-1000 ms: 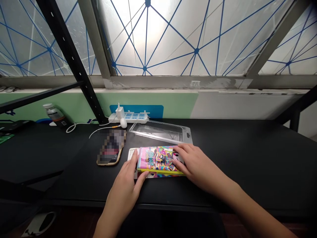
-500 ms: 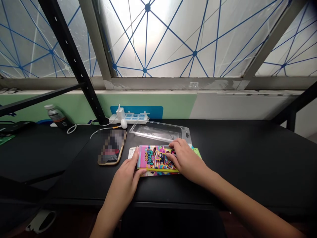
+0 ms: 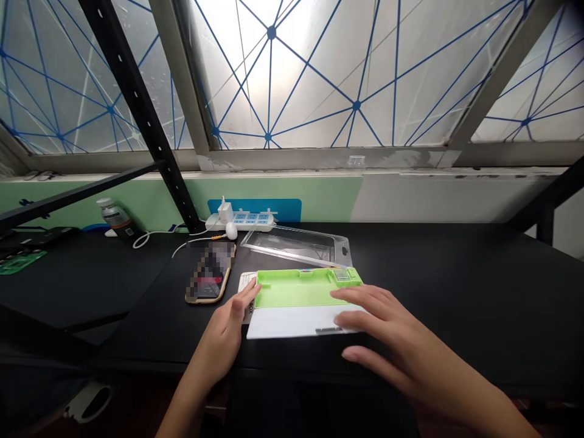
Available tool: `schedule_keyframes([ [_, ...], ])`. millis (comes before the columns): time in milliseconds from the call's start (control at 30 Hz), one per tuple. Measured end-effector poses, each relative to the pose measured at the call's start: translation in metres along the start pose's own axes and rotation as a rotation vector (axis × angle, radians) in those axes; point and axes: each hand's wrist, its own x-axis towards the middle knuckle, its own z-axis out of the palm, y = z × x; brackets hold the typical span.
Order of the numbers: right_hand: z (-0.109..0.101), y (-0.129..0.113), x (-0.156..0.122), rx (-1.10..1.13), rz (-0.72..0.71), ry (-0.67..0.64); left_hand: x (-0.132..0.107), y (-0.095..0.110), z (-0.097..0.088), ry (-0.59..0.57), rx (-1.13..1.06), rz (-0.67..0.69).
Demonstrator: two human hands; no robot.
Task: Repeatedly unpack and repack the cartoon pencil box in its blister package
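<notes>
A flat, rectangular plastic case (image 3: 292, 304) lies open on the matte black surface (image 3: 456, 286), near its front edge and roughly at its centre. The far half is a bright green tray (image 3: 296, 289) with low moulded walls and small compartments along its far rim. The near half is a smooth white lid (image 3: 283, 322) lying flat, with a small dark catch at its near edge.

The left hand (image 3: 223, 331) sits at the case's left end with its thumb laid against the corner where the two halves meet. Its fingers curl under the palm out of sight, so whether this grip actually pinches the case cannot be told. The right hand (image 3: 392, 340) is spread wide and flat over the right near corner of the lid, its grip open and holding nothing. Whether its fingertips touch the lid is hard to make out.

Just left of the case lies a phone (image 3: 210, 278) in a tan cover, its screen blurred out. Just beyond the case is a clear, glossy plastic package shell (image 3: 296, 244) with a hang hole. Farther back against the green wall are a white power strip (image 3: 241, 219) with a white cable (image 3: 150, 236), and to the left a small capped bottle (image 3: 116, 216), its label too small to read. A black perforated steel post (image 3: 141, 115) slants across the frosted window (image 3: 319, 73), which is criss-crossed with blue lines. Both forearms are cut off by the bottom edge.
</notes>
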Motion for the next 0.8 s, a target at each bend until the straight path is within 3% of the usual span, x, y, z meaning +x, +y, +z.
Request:
schedule_keyframes([
  [100, 0.005, 0.022, -0.024, 0.076, 0.168, -0.064, 0.0, 0.004, 0.001, -0.012, 0.02, -0.032],
  [233, 0.03, 0.046, -0.046, 0.118, 0.314, -0.026, -0.001, 0.006, 0.001, -0.032, 0.07, -0.06],
  [333, 0.041, 0.049, -0.05, 0.125, 0.386, 0.041, -0.002, 0.003, 0.001, -0.039, 0.066, -0.064],
  [467, 0.037, 0.045, -0.044, 0.256, 0.558, 0.116, -0.004, -0.001, 0.0, -0.038, 0.001, -0.062],
  [633, 0.032, 0.046, -0.042, 0.304, 0.636, 0.206, -0.006, -0.007, -0.001, -0.015, -0.108, -0.019],
  [800, 0.034, 0.046, -0.043, 0.23, 0.603, 0.265, -0.004, -0.012, 0.0, 0.001, -0.144, 0.004],
])
